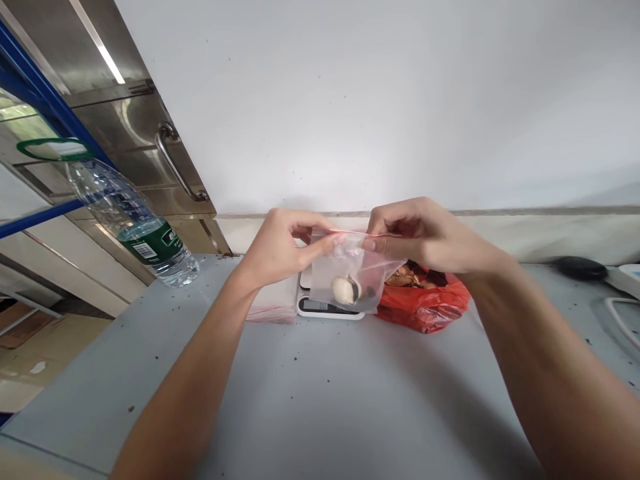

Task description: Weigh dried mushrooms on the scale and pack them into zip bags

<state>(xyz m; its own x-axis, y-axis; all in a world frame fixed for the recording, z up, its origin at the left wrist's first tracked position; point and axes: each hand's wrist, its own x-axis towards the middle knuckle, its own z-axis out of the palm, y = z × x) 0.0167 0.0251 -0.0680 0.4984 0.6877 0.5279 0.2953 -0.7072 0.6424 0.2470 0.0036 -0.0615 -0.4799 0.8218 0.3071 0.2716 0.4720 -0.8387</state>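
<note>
Both hands hold a small clear zip bag [350, 277] up above the grey table. My left hand [283, 243] pinches the bag's red-striped top edge at its left end. My right hand [415, 230] pinches the same edge at its right end. Inside the bag lie a pale round piece [343, 289] and a few dark bits. Right behind the bag a small white digital scale [327, 307] rests on the table.
A red plastic bag [425, 303] with brown dried pieces sits right of the scale. A stack of clear zip bags [275, 303] lies left of it. A large water bottle [135, 223] stands at the table's left edge by a steel cabinet [150, 147]. A white cable [620, 313] lies far right.
</note>
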